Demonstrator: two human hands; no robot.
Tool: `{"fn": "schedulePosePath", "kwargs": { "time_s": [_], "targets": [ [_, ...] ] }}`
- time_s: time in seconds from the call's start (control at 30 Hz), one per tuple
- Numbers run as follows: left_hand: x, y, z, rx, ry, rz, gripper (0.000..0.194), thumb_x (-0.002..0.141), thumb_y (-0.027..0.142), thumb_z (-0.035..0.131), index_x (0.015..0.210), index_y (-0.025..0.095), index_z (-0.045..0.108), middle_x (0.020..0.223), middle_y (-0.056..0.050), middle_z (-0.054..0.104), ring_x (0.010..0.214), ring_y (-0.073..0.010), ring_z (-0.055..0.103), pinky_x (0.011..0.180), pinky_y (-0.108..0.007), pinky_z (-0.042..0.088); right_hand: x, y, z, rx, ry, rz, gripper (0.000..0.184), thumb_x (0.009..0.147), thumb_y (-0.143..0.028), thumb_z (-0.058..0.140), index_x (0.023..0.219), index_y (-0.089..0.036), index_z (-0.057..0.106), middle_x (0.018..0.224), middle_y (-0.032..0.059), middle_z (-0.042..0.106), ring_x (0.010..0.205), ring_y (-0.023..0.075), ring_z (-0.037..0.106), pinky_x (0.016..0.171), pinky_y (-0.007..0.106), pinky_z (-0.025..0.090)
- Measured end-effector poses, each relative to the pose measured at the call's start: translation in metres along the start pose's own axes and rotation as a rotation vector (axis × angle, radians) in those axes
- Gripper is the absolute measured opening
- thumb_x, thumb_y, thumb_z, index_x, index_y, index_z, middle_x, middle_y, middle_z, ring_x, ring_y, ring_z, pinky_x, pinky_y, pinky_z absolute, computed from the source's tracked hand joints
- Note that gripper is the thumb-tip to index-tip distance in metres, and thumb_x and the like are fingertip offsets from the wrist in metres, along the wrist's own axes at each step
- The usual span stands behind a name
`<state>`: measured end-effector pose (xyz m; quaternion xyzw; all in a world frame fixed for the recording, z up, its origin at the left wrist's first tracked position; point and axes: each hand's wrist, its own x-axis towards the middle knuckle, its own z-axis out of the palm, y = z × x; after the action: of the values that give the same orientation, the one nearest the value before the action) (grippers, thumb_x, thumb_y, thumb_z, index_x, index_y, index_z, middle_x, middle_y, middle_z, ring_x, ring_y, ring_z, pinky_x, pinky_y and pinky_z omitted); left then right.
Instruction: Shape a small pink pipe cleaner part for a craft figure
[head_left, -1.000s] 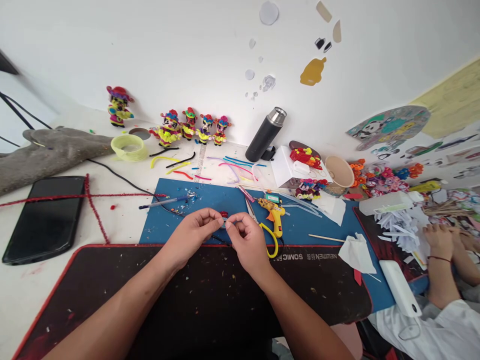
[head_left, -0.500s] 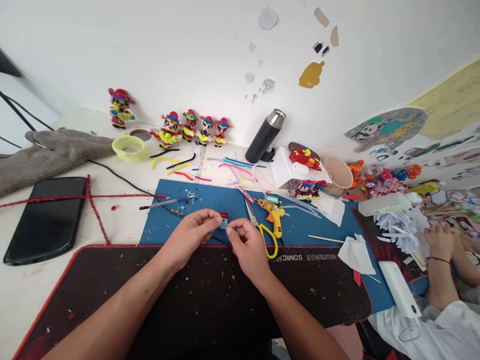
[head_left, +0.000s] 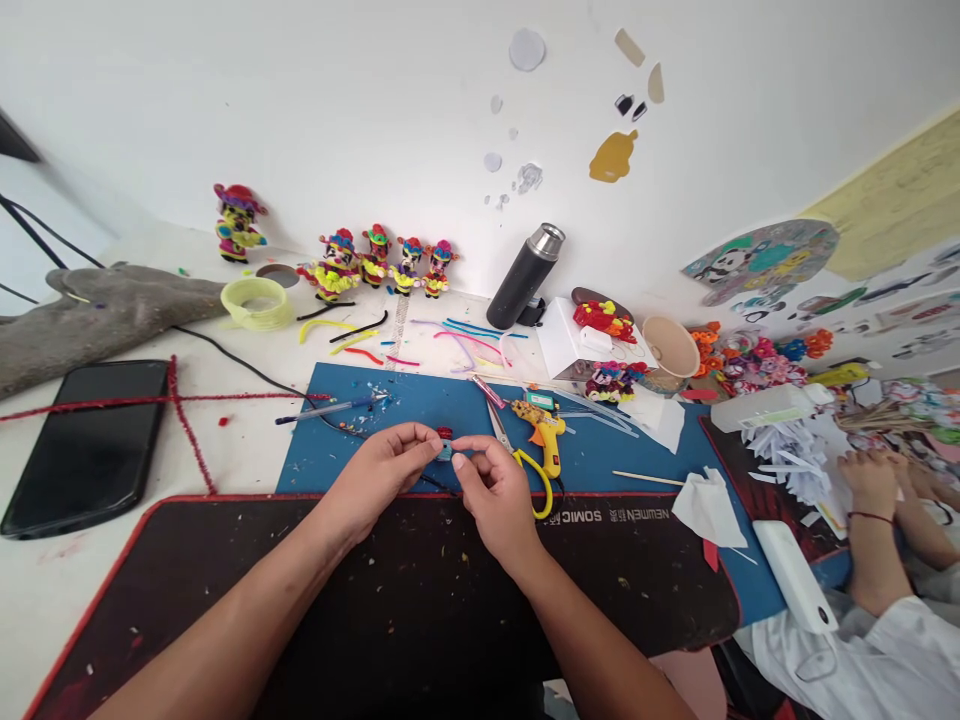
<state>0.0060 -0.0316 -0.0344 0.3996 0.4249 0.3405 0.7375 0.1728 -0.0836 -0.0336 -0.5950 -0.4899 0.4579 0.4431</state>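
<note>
Both my hands meet over the near edge of the blue cutting mat [head_left: 420,400]. My left hand [head_left: 379,470] pinches a tiny red and light-blue craft piece [head_left: 445,441] between thumb and fingertips. My right hand [head_left: 495,490] is curled, its thumb and forefinger pinched on the same piece from the right. A thin dark strand trails from the piece toward the black desk mat [head_left: 420,600]. Just right of my right hand lie yellow-handled scissors [head_left: 529,470] and a yellow glue gun [head_left: 544,430].
A row of pipe-cleaner figurines [head_left: 379,262] stands at the wall, with loose pipe cleaners [head_left: 465,340], a dark flask [head_left: 525,275], a yellow tape roll [head_left: 259,300] and a phone [head_left: 82,445] around. A pen [head_left: 330,408] lies left. Another person's hands [head_left: 881,490] work in paper scraps at right.
The camera has tilted slightly, shifting the scene a little. My two hands stay pinched together on the small piece, with only small finger adjustments.
</note>
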Motion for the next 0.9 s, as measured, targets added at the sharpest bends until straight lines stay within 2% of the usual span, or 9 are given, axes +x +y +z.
{"fn": "schedulePosePath", "kwargs": {
  "time_s": [0.23,0.63,0.9],
  "targets": [
    [0.0007,-0.0001,-0.0006,0.014,-0.015,-0.008,0.037,0.083,0.054,0.078,0.086,0.019,0.067,0.059,0.009,0.035,0.055,-0.0110,0.022,0.052,-0.027,0.015,-0.0006,-0.0075,0.0044,-0.014,-0.014,-0.012,0.031,0.096,-0.045,0.064,0.113,-0.020,0.071,0.057,-0.0078,0.039,0.048,0.0112,0.034,0.045,0.026,0.026],
    [0.0017,-0.0019,-0.0012,0.032,-0.007,-0.028,0.039,0.083,0.056,0.076,0.086,0.019,0.065,0.059,0.009,0.032,0.056,-0.0111,0.019,0.052,-0.027,0.015,0.0035,-0.0066,0.0006,-0.040,-0.008,-0.067,0.028,0.099,-0.041,0.062,0.113,-0.019,0.072,0.057,-0.0069,0.042,0.049,0.0114,0.037,0.047,0.026,0.027],
    [0.0017,-0.0035,-0.0017,0.018,-0.008,-0.026,0.041,0.082,0.057,0.077,0.086,0.018,0.066,0.058,0.009,0.033,0.056,-0.0108,0.019,0.052,-0.027,0.014,0.0012,-0.0080,0.0053,-0.043,-0.016,-0.048,0.026,0.097,-0.039,0.062,0.112,-0.019,0.072,0.056,-0.0075,0.043,0.049,0.0114,0.038,0.048,0.026,0.029]
  ]
}}
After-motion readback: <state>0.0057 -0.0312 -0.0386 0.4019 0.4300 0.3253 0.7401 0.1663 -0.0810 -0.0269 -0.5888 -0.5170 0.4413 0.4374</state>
